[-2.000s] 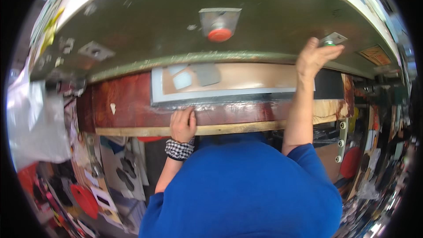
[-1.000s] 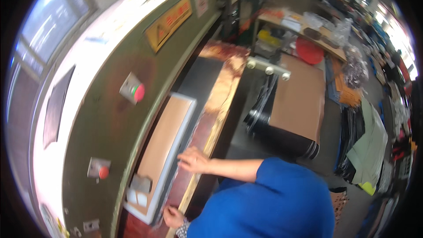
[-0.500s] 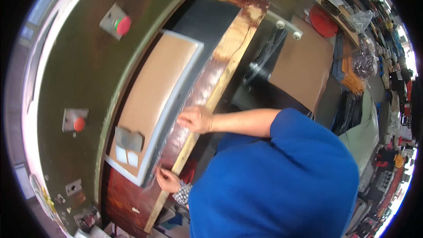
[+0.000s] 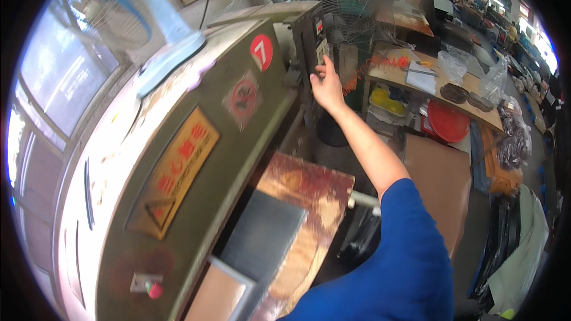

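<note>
My right hand (image 4: 327, 88) is raised at the end of an outstretched arm, its fingers apart and holding nothing. Its fingertips are at a dark, upright control box (image 4: 314, 44) with a small red light, on the end of a green machine (image 4: 208, 172). Whether they touch the box I cannot tell. Below lies a worn wooden board (image 4: 312, 220) bearing a dark grey pad (image 4: 264, 226). Part of a brown sheet in a pale frame (image 4: 217, 297) shows at the lower edge. My left hand is out of view.
A blue fan (image 4: 172, 41) stands on the machine, whose front has a red button (image 4: 155, 290). Behind my arm is a wire fan guard (image 4: 351, 12). A workbench (image 4: 380, 74) to the right holds plastic bags, with a red basin (image 4: 449, 122) beneath. Brown board (image 4: 437, 184) stands nearby.
My right hand has left the wooden board's edge and gone up to the control box. My left hand has dropped out of view, and the view has swung toward the machine's far end.
</note>
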A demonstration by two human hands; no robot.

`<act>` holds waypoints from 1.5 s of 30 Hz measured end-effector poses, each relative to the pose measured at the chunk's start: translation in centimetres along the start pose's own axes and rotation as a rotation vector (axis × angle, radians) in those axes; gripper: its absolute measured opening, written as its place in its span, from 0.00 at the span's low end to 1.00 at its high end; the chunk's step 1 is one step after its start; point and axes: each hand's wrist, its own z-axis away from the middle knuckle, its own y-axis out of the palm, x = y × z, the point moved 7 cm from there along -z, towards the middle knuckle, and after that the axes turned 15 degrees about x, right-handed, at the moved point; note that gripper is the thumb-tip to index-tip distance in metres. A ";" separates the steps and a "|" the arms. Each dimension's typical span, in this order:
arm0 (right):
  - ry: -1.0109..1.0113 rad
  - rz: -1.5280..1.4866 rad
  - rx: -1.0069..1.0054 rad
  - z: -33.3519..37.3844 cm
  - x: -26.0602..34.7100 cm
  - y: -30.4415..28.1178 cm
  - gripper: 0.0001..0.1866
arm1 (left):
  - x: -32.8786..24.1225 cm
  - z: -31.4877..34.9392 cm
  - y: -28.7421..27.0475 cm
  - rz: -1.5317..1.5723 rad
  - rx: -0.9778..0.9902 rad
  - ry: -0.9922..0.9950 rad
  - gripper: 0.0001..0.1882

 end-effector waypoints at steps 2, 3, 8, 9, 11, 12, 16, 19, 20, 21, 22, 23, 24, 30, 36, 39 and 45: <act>0.229 0.102 0.129 -7.0 -4.8 -0.4 0.46 | -0.8 -0.4 -0.3 0.002 -0.031 0.006 0.13; 0.320 0.111 0.207 -9.9 -7.0 -0.1 0.48 | -1.4 -1.1 -0.2 0.006 -0.035 -0.012 0.13; 0.552 0.039 0.262 -17.7 -13.3 0.1 0.47 | -4.1 -3.4 -0.4 0.016 -0.070 -0.123 0.12; 0.538 0.051 0.273 -18.2 -13.8 0.5 0.46 | -4.5 -3.8 -0.4 0.012 -0.068 -0.133 0.11; 0.513 0.079 0.279 -18.7 -14.6 1.2 0.45 | -5.0 -4.5 -0.6 0.010 -0.068 -0.146 0.11; 0.474 0.042 0.233 -18.6 -14.9 1.3 0.43 | -5.1 -4.8 -0.7 0.015 -0.071 -0.160 0.11; 0.382 0.169 0.065 -18.6 -15.8 1.3 0.43 | -5.1 -5.7 -1.0 0.021 -0.073 -0.201 0.11; 0.308 0.082 0.081 -20.5 -16.5 1.5 0.43 | -4.6 -5.9 -0.9 0.031 -0.079 -0.225 0.10; 0.349 -0.009 0.113 -21.1 -17.2 1.5 0.42 | -4.2 -5.9 -0.8 0.037 -0.083 -0.231 0.10; 0.357 0.153 0.131 -21.4 -17.3 0.9 0.41 | -3.7 -5.8 -0.5 0.050 -0.091 -0.237 0.10; 0.366 0.164 0.218 -21.9 -17.5 0.6 0.41 | -3.2 -5.6 -0.3 0.062 -0.098 -0.243 0.10; 0.377 0.168 0.298 -22.1 -17.6 -0.3 0.41 | -2.5 -5.6 0.1 0.073 -0.105 -0.249 0.10; 0.393 0.233 0.323 -22.0 -17.4 -0.8 0.40 | -1.8 -5.4 0.5 0.085 -0.110 -0.252 0.10; 0.073 -0.489 -0.147 -6.0 -8.9 1.0 0.28 | 2.2 -3.8 1.9 0.367 -0.250 -0.327 0.09; 0.053 -0.749 0.541 30.5 9.9 16.7 0.12 | 0.4 1.1 0.2 0.316 -0.180 -0.314 0.07; -0.009 -0.763 0.949 46.7 19.6 20.0 0.12 | -0.8 2.5 -2.1 0.326 -0.204 -0.216 0.06; -0.280 -0.429 1.264 66.6 35.1 24.1 0.40 | 0.9 8.7 -6.1 0.731 -0.093 0.278 0.07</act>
